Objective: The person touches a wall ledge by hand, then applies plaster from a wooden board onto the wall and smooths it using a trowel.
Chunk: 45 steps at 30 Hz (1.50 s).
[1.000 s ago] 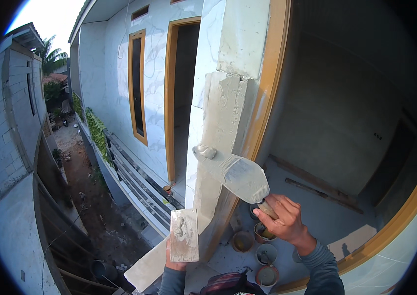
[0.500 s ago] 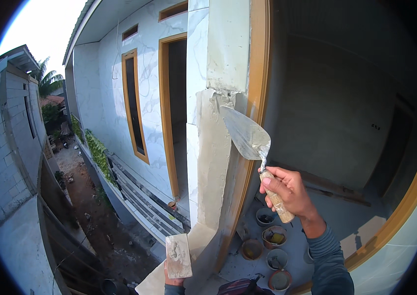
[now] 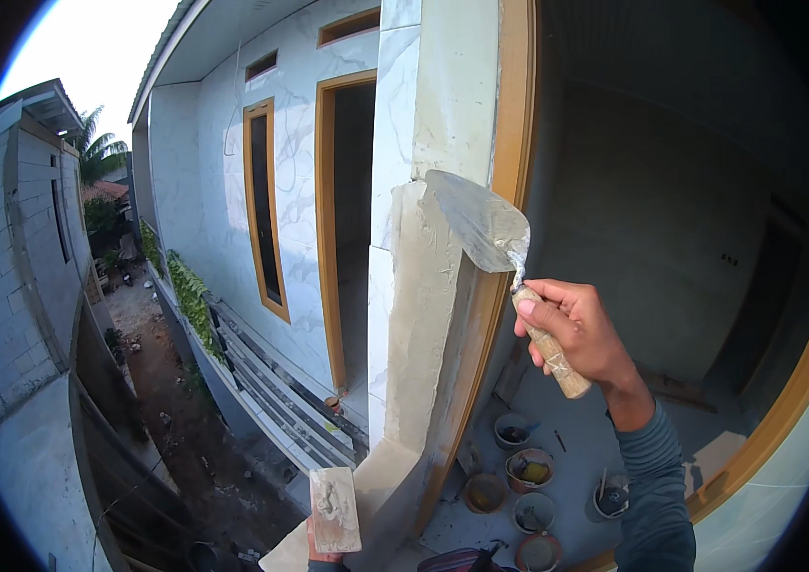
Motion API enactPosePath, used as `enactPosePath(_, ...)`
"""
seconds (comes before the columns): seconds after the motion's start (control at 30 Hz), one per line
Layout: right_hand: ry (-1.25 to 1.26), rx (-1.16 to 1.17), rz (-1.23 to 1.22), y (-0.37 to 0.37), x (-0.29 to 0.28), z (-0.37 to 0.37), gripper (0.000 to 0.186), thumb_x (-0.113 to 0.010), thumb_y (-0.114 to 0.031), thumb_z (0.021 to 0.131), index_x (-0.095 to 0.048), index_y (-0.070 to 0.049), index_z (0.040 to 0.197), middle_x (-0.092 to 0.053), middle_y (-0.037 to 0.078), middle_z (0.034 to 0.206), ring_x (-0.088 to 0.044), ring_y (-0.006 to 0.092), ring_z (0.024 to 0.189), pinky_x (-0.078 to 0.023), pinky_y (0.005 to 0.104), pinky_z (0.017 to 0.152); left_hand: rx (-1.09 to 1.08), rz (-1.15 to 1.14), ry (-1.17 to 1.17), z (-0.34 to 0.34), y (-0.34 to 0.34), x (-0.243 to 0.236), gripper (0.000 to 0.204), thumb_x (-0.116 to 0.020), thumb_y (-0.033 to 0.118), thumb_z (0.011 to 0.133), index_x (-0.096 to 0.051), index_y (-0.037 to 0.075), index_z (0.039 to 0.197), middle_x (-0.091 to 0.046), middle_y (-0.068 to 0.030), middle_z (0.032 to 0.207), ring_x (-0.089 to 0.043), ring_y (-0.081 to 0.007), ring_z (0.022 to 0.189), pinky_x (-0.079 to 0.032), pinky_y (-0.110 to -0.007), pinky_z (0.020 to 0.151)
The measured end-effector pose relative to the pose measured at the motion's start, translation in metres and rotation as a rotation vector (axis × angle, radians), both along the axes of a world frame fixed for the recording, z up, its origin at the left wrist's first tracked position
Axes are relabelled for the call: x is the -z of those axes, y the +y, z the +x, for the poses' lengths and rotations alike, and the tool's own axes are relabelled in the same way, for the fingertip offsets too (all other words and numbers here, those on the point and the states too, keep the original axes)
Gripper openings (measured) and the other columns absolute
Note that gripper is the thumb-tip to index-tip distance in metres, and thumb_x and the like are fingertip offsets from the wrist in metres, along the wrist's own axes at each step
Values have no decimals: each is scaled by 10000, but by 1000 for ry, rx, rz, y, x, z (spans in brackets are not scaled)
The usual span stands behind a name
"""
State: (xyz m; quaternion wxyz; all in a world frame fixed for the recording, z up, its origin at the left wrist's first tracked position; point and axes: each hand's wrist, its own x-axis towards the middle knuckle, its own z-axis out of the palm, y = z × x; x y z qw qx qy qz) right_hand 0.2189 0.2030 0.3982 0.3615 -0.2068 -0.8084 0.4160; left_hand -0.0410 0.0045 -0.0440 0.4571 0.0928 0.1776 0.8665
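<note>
My right hand (image 3: 571, 334) is wrapped around the wooden handle of a pointed trowel (image 3: 485, 224). The blade's tip rests at the top of a wet, grey mortar coat (image 3: 419, 315) on the wall end, just below a smoother pale plastered section (image 3: 455, 91). Mortar smears the blade and its neck. Low in the view, my left hand (image 3: 317, 543) holds a small flat board (image 3: 336, 508) from below and behind. A lump of mortar sits on the board's face; most of the left fingers are hidden by it.
A wooden door frame (image 3: 516, 105) runs close beside the mortared wall. Several buckets (image 3: 531, 512) stand on the floor inside the doorway. To the left, a balcony ledge carries long metal bars (image 3: 280, 381) and a green plant (image 3: 190, 291), above a dirt passage (image 3: 166, 381).
The trowel blade has turned a little and shifted slightly right and up along the mortar's top edge. The view has swung slightly, and the board sits slightly lower and farther left.
</note>
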Motion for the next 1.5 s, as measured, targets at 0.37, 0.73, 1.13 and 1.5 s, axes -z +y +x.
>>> enactPosePath(0.37, -287, -19, -308, -18, 32, 11, 320, -604, -217, 1080, -650, 53, 1246, -683, 74, 871, -643, 105, 582, -529, 259, 491, 28, 0, -91, 0, -5, 15, 570, -338, 349, 1115, -450, 59, 1592, -556, -169, 1554, -609, -333, 1361, -521, -502, 1127)
enactPosePath(0.73, -64, 139, 60, -21, -19, 10, 350, -586, -221, 1091, -663, 42, 1309, -678, 66, 864, -631, 99, 578, -520, 260, 506, 39, -33, -120, 3, -10, 34, 575, -356, 371, 1112, -462, 60, 1584, -574, -164, 1535, -622, -325, 1344, -529, -490, 1117)
enactPosePath(1.13, -308, 92, -157, -19, 9, 28, 344, -583, -205, 1098, -648, 47, 1322, -683, 81, 864, -638, 117, 573, -527, 270, 484, 48, -26, -147, 4, -10, 45, 582, -377, 395, 1108, -474, 62, 1576, -594, -158, 1515, -637, -316, 1325, -538, -478, 1106)
enactPosePath(1.5, -415, 2, -383, -10, 41, 1, 333, -589, -254, 1092, -657, 27, 1256, -659, 64, 832, -647, 121, 567, -521, 269, 474, 61, 2, -139, 4, -11, 55, 590, -396, 417, 1105, -485, 64, 1568, -613, -153, 1496, -650, -307, 1308, -547, -466, 1096)
